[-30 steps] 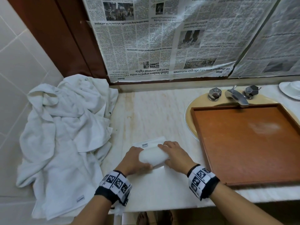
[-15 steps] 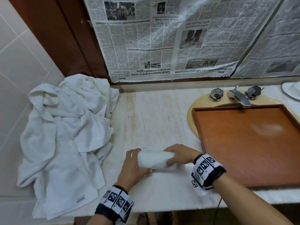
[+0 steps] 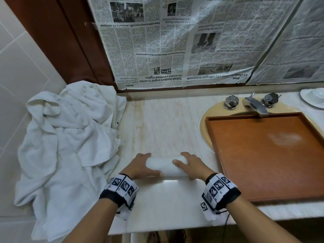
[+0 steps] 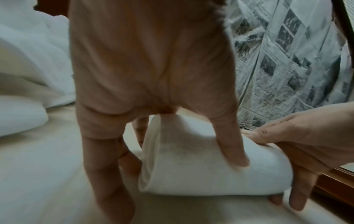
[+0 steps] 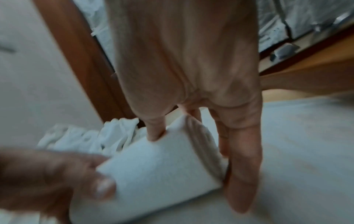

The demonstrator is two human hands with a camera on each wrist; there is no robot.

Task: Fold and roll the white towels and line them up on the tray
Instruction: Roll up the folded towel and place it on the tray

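A white towel rolled into a short cylinder (image 3: 166,166) lies across the marble counter (image 3: 166,127), left of the wooden tray (image 3: 254,163). My left hand (image 3: 140,166) grips its left end, thumb (image 4: 229,144) over the top and fingers behind. My right hand (image 3: 190,163) grips its right end the same way, the thumb (image 5: 155,131) pressed into the rolled towel (image 5: 153,166). The layered end of the rolled towel (image 4: 210,166) shows in the left wrist view. The tray holds no towels. A crumpled heap of white towels (image 3: 70,137) lies at the counter's left end.
The tray sits over a beige basin (image 3: 205,120) with a chrome tap (image 3: 254,106) and two knobs behind it. A white dish (image 3: 313,99) stands far right. Newspaper (image 3: 184,41) covers the wall behind. The counter's front edge is just below my wrists.
The flat tail of the towel ahead of the roll has been rolled in. My hands have moved apart from the top of the roll to its two ends.
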